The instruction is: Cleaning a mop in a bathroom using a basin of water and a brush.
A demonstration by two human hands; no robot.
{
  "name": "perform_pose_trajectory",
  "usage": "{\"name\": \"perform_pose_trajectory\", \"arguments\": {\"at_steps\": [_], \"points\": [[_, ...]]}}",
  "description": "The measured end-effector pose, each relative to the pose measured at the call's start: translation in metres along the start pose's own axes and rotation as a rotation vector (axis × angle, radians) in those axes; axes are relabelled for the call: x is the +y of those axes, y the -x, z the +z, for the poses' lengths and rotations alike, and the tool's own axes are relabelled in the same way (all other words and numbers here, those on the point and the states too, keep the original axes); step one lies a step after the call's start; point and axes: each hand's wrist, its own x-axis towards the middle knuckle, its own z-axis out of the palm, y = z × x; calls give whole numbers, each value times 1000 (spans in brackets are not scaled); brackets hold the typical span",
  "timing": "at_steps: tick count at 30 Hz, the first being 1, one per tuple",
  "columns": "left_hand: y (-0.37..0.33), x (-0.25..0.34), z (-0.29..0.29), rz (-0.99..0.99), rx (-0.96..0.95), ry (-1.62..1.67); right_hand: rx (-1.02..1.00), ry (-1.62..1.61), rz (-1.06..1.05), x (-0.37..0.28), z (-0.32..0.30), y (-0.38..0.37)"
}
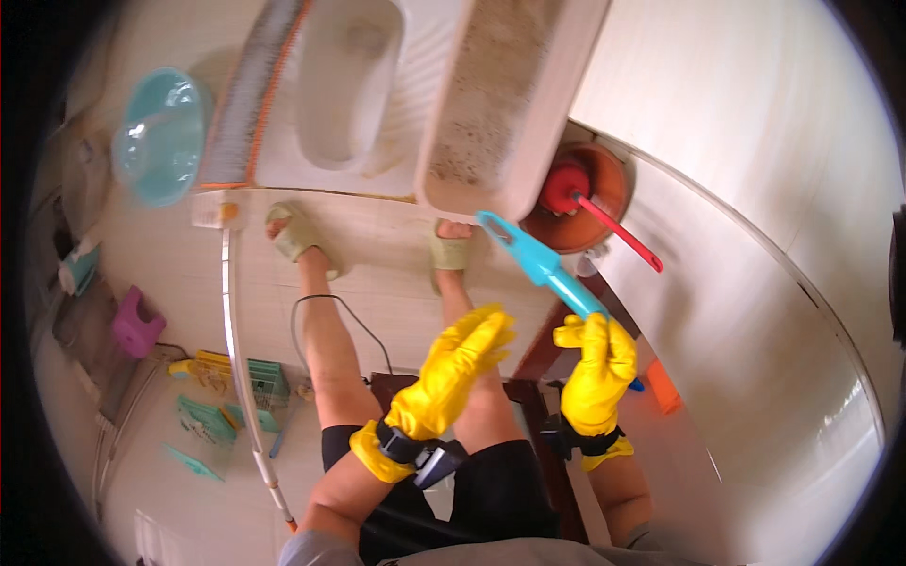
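Both my hands wear yellow rubber gloves. My right hand [598, 373] is closed around a turquoise plastic tool [538, 259] with a long handle and a tapered head. Its tip points up and left, near the front corner of a long beige trough [436, 193]. The trough's inside is stained with dark dirt. My left hand [455, 370] is held above my legs, palm turned to the right, fingers stretched out and nothing in them. The tool's underside is hidden from this view.
A white squat toilet [304, 94] lies beside the trough, with a grey orange-edged mat [247, 104] to its left. Farther left stands a light-blue basin [162, 141]. A brown bucket [609, 170] holds a red plunger [618, 233]. A white pole [236, 349] slants past my left leg.
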Motion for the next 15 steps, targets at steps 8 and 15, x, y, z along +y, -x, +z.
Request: {"name": "perform_pose_trajectory", "arguments": {"at_steps": [8,15], "points": [[14,66,-29,136,-73,539,-421,-27,102,-38,81,32],[40,96,-85,382,171,175,-958,141,-31,-67,130,-5]]}}
